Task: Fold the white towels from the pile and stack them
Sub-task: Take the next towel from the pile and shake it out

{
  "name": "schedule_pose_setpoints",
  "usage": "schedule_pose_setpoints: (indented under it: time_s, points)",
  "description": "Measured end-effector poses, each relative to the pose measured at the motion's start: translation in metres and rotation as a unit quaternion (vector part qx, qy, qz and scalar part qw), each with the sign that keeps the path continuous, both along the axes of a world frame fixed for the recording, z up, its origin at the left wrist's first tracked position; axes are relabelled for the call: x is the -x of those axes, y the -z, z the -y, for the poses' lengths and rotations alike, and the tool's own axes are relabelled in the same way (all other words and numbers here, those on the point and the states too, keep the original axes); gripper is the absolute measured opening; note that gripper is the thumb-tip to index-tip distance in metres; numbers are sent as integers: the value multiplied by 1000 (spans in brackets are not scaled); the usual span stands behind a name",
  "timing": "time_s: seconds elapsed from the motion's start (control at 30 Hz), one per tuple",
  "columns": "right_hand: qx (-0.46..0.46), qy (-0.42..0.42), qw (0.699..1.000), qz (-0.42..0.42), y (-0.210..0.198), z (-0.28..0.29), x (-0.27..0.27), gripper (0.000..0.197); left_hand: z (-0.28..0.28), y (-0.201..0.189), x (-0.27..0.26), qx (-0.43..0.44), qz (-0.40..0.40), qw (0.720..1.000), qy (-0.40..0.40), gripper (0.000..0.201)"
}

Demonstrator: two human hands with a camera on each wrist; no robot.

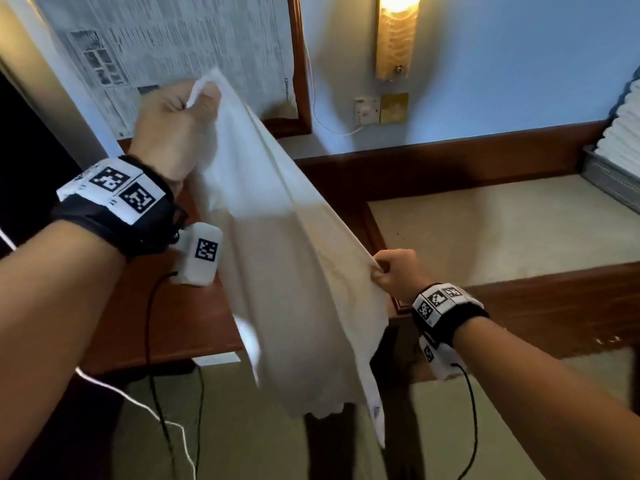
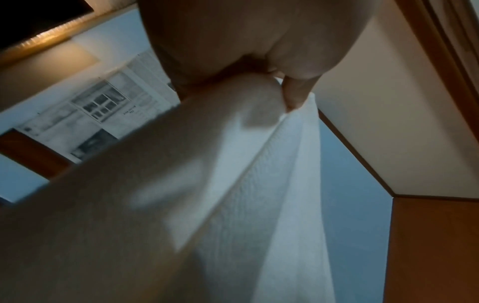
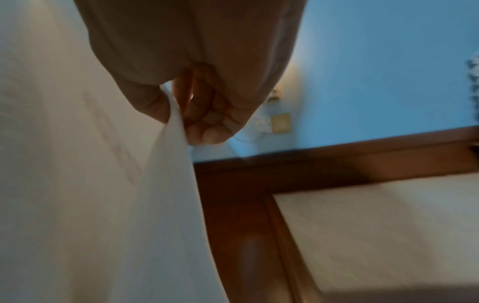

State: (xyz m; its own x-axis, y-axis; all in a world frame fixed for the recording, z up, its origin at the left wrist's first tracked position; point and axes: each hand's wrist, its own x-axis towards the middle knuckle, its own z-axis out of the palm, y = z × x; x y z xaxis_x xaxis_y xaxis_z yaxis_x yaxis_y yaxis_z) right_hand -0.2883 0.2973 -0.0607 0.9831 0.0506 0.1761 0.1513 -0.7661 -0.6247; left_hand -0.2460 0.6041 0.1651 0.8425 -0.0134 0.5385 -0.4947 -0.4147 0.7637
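Note:
A white towel (image 1: pixel 294 271) hangs in the air between my two hands, stretched on a slant, its lower edge dangling below the table's front edge. My left hand (image 1: pixel 180 116) is raised high at the left and pinches the upper corner. My right hand (image 1: pixel 391 271) is lower, to the right, and pinches the other corner between thumb and curled fingers. In the left wrist view the towel (image 2: pixel 233 194) drops away from my left hand (image 2: pixel 290 90). The right wrist view shows my right hand (image 3: pixel 178 119) pinching the towel (image 3: pixel 90 184) edge.
A wooden table with a pale top (image 1: pixel 502 223) lies ahead on the right. A grey tray (image 1: pixel 609 178) with stacked white towels (image 1: pixel 623 129) sits at its far right. A wall lamp (image 1: pixel 396 36), sockets (image 1: pixel 381 109) and a newspaper sheet (image 1: pixel 173 46) are behind. Cables (image 1: pixel 156 393) hang below.

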Motion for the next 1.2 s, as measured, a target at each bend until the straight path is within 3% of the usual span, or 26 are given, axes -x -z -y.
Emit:
schedule_pose_setpoints:
  time_s: [0.2, 0.33, 0.37, 0.43, 0.5, 0.57, 0.63, 0.73, 0.8, 0.97, 1.1, 1.2]
  points:
    - [129, 84, 980, -126, 55, 51, -1, 16, -46, 8, 1, 66, 7, 996, -61, 37]
    - [198, 152, 937, -244, 80, 83, 3, 22, -148, 31, -69, 69, -19, 984, -163, 69]
    - [213, 158, 927, -267, 81, 86, 3, 21, -149, 29, -64, 45, -20, 986, -158, 72]
    - [226, 159, 916, -291, 79, 81, 0, 15, -99, 16, -14, 6, -22, 993, -116, 57]
    - [218, 128, 928, -274, 61, 56, -6, 15, -55, 9, 17, -49, -23, 997, -54, 45]
    - [156, 78, 969, -173, 29, 16, -13, 16, -30, 16, 23, -104, -23, 994, -17, 39]
    - [-8, 19, 1000, -15, -12, -28, -14, 12, -14, 29, 16, -154, -43, 987, 3, 40]
    - [-176, -112, 971, 121, -82, -85, 1, 10, 9, 40, 17, -215, -65, 973, 42, 42]
    - [-208, -156, 957, 127, -110, -106, 4, 19, 19, 41, 21, -240, -85, 965, 59, 41]
    - [-273, -146, 946, 95, -126, -118, -7, 35, 17, 37, 27, -217, -91, 966, 109, 48]
    - [-338, -106, 929, 108, -137, -126, -9, 35, 9, 35, 27, -188, -83, 973, 105, 39]
    - [-401, -101, 909, 55, -147, -127, -5, 27, 9, 32, 26, -161, -63, 980, 103, 42]
